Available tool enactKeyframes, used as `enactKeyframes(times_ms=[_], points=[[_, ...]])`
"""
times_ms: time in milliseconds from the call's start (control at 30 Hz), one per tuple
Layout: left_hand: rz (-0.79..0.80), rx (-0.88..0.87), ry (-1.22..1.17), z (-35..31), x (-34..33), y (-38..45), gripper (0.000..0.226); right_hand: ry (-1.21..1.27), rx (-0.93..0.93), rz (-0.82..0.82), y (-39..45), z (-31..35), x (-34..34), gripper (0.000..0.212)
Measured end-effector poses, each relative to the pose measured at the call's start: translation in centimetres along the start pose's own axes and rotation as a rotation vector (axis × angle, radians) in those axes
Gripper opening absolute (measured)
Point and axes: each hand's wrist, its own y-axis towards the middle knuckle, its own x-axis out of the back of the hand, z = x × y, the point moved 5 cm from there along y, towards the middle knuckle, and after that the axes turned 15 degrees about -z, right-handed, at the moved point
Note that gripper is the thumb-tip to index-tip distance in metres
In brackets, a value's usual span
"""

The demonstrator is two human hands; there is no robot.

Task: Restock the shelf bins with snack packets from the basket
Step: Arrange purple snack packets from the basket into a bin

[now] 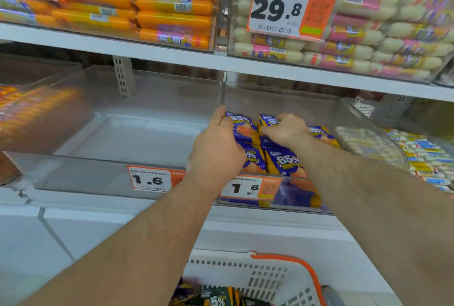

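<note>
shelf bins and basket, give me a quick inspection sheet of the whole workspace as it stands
surface: white shelf carrying clear bins; the left clear bin shows no packets.
job's things: blue snack packets standing in the right clear bin; white basket below with dark packets inside.
clutter: nothing seen.
grippers: left hand grips the packets' left side; right hand rests curled on top of them.
cables: nothing seen.
surroundings: orange sausages and pale sausages on the upper shelf, 29.8 price tag, 1.6 price tag on the left bin's front.
</note>
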Motion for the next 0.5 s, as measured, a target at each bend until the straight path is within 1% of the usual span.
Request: enactKeyframes(times_ms=[167, 200, 267, 333, 433, 500], points=[[0.010, 0.001, 0.004, 0.2, 0.0, -0.1, 0.049, -0.080, 0.017, 0.029, 1.1, -0.6, -2.4, 0.046], [0.010, -0.002, 0.003, 0.2, -0.1, 0.0, 0.048, -0.083, 0.024, 0.034, 1.2, -0.6, -2.5, 0.048], [0.009, 0.002, -0.002, 0.2, 0.0, 0.0, 0.047, -0.096, 0.042, 0.043, 1.3, -0.7, -2.8, 0.063], [0.007, 0.001, -0.004, 0.2, 0.0, 0.0, 0.045, -0.116, 0.056, 0.064, 1.4, -0.8, -3.1, 0.072], [0.008, -0.004, 0.003, 0.1, 0.0, -0.1, 0.039, -0.146, 0.042, 0.102, 1.6, -1.2, -3.5, 0.080], [0.007, -0.003, 0.005, 0.1, 0.0, 0.0, 0.037, -0.173, 0.031, 0.112, 1.8, -1.3, -3.7, 0.080]])
